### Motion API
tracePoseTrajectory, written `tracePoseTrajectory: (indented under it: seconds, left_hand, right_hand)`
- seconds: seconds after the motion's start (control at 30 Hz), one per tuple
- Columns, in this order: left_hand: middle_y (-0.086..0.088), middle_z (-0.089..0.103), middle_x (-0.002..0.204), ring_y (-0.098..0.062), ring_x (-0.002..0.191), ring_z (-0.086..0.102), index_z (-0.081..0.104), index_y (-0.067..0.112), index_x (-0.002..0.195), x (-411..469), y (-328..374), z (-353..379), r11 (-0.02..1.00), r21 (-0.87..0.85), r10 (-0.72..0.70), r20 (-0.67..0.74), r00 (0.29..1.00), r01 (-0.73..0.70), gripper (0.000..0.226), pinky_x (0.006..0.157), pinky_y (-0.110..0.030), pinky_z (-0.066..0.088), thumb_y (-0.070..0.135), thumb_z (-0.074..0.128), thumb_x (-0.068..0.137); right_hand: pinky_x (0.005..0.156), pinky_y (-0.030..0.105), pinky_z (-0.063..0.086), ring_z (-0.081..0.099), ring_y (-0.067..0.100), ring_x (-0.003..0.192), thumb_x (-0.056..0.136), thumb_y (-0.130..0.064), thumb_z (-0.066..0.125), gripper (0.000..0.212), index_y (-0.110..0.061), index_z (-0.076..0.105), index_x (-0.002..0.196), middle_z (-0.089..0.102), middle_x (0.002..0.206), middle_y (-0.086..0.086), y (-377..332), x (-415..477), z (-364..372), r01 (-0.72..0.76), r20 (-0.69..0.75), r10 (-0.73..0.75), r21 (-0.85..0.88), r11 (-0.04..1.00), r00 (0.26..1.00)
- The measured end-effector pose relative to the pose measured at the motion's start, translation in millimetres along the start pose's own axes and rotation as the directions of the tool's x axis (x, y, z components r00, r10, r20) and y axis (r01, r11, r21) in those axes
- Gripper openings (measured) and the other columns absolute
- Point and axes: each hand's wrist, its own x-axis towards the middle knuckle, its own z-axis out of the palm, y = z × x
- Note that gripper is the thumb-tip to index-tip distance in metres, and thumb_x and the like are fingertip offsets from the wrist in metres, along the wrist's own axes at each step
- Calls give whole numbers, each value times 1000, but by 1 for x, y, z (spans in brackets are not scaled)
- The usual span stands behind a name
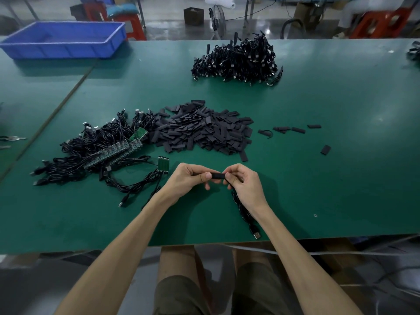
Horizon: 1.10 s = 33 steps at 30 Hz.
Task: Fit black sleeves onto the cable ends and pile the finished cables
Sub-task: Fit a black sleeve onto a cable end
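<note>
Green bench top [318, 98], workshop floor behind it. One sleeve heap [200, 130] sits mid-bench: loose black sleeves, too many to count. Right of the heap there are five stray sleeves [298, 130], apart from it. The unsleeved cable pile [95, 151] touches the heap's left edge, green boards on the cable ends, count not readable. One block of four green boards [163, 163] lies just on the near side of the heap. One finished cable pile [236, 62] is beyond the heap, well apart. One blue tray [63, 39] sits far left beyond the heap. Both hands are on the near side of the heap. Left hand [188, 180] pinches one end of a single black sleeve [218, 176], fingers curled. Right hand [245, 183] pinches the other end and holds one cable [243, 210]. Its USB plug [256, 234] lies by the bench edge.
</note>
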Motion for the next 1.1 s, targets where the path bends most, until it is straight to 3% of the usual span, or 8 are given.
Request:
tracePoseTrajectory:
  seconds: [0.43,0.63,0.77,0.97,1.1]
  left_hand:
    - [-15,78,98,-21,69,65,77,5,112,0,-2,-2,999,-28,-18,6,1000,18,27,80,-29,56,19,73,90]
    - [-14,78,95,-18,70,68,81,15,104,1,-4,-1,997,-66,-27,-1,1000,27,20,80,-25,55,21,75,86]
    - [-14,78,94,-17,69,67,82,17,102,1,-4,0,996,-91,-17,3,1000,18,18,80,-25,55,23,76,86]
    - [-13,77,105,-21,89,69,72,18,125,-2,1,-4,995,-101,-19,65,998,26,28,85,-26,48,26,61,101]
    - [-11,77,102,-21,99,68,70,17,129,-5,-1,-7,995,-95,-6,103,995,16,30,90,-28,45,28,60,103]
  right_hand:
    - [68,29,55,64,9,64,99,-5,65,17,-19,70,90,72,74,-2,0,0,0,-17,-6,17,-10,1000,1000]
    - [66,26,53,63,8,64,100,-7,65,21,-24,71,89,71,73,-4,1,-1,0,-9,5,9,-48,999,1000]
    - [68,31,51,61,9,63,101,-9,64,22,-24,73,88,70,71,-5,2,-1,1,-9,5,9,-56,998,1000]
    - [65,22,51,60,8,61,102,-11,65,14,-14,76,95,71,70,-5,-3,2,-5,-25,-4,25,45,999,1000]
    - [64,20,50,60,9,59,100,-9,67,15,-16,77,92,72,69,-4,0,-2,-10,-23,39,18,122,992,999]
